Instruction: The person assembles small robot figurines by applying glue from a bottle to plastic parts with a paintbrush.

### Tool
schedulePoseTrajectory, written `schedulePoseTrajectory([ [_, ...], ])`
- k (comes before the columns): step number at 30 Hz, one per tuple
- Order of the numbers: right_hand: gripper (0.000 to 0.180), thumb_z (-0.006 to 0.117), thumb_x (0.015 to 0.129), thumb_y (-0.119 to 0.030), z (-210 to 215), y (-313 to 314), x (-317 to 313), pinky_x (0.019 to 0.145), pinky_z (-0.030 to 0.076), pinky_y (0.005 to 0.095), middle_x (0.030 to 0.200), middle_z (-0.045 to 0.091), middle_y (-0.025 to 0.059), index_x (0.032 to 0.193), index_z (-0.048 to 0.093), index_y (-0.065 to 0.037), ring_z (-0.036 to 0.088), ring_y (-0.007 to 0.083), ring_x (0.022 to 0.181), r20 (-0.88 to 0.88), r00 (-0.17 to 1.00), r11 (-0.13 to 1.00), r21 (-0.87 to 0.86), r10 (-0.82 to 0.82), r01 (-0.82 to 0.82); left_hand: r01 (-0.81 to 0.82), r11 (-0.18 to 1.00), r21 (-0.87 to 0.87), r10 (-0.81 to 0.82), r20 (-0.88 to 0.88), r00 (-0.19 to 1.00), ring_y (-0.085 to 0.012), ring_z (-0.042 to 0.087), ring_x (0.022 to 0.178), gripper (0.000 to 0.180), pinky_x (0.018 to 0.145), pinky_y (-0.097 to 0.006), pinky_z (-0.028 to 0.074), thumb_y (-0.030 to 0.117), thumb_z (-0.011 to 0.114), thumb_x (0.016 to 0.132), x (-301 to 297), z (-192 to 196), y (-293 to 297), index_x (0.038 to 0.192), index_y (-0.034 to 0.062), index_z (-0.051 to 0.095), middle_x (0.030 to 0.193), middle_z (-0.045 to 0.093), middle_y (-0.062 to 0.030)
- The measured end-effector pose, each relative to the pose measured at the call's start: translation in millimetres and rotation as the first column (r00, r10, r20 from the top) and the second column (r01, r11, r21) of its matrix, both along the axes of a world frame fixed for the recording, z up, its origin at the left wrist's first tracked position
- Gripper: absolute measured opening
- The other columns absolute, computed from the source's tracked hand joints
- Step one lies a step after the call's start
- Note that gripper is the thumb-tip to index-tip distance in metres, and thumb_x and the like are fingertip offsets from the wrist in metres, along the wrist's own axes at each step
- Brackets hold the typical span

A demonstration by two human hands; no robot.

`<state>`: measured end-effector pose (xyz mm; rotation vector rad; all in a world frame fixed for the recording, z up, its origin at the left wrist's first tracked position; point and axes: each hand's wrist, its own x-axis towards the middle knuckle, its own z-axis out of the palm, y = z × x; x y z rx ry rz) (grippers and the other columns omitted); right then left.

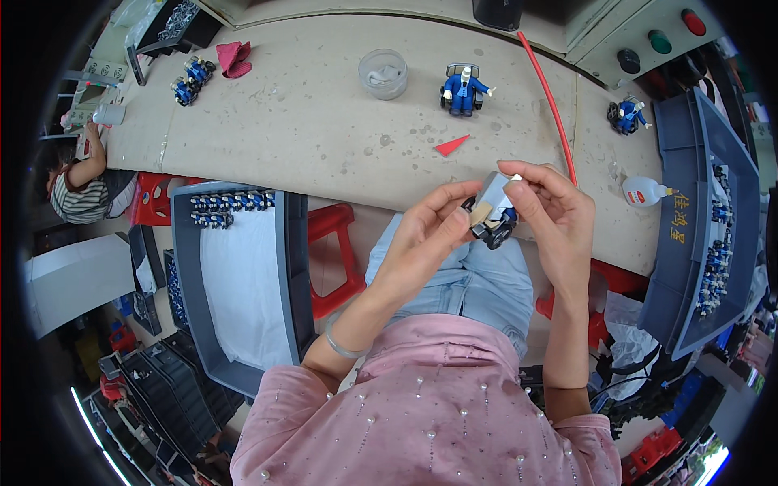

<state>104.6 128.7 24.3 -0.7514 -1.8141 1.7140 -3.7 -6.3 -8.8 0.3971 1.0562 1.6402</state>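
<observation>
Pale, stained workbench (300,121); at its near edge, a wheeled figurine (498,198) held in both hands.
Left hand (425,235) and right hand (555,212) grasp it with their fingertips. A grey bin (297,267) at left holds a white sheet (243,283), with rows of blue figurines (235,200) at its far end; the blue-grey bin (679,182) at right holds more. Farther off, a clear cup (386,94) contains whitish material (383,74); a red hose (550,101) crosses the bench to behind the right hand.
</observation>
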Motion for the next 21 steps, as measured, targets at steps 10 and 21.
schedulePoseTrajectory([
  [10, 0.022, 0.068, 0.086, -0.013, -1, 1, -3, 0.055, 0.046, 0.0176, 0.078, 0.058, 0.0006, 0.102, 0.068, 0.002, 0.054, 0.0034, 0.067, 0.072, 0.997, 0.987, -0.156, -0.017, 0.028, 0.000, 0.999, 0.048, -0.013, 0.259, 0.966, -0.0170, 0.058, 0.104, 0.042, 0.089, -0.034, 0.049, 0.021, 0.049, 0.098, 2, 0, 2, 0.132, -0.0009, 0.038, 0.107, 0.058, -0.0087],
  [21, 0.023, 0.059, 0.087, 0.001, -13, 6, 12, 0.084, 0.046, 0.0219, 0.098, 0.064, 0.0053, 0.110, 0.063, 0.003, 0.057, 0.0083, 0.091, 0.045, 0.995, 0.983, -0.167, 0.090, -0.081, -0.246, 0.959, 0.142, 0.276, -0.262, 0.925, -0.0182, 0.049, 0.111, 0.074, 0.089, -0.034, 0.051, -0.007, 0.078, 0.066, 10, 3, 8, 0.129, 0.0043, 0.039, 0.117, 0.049, -0.0098],
])
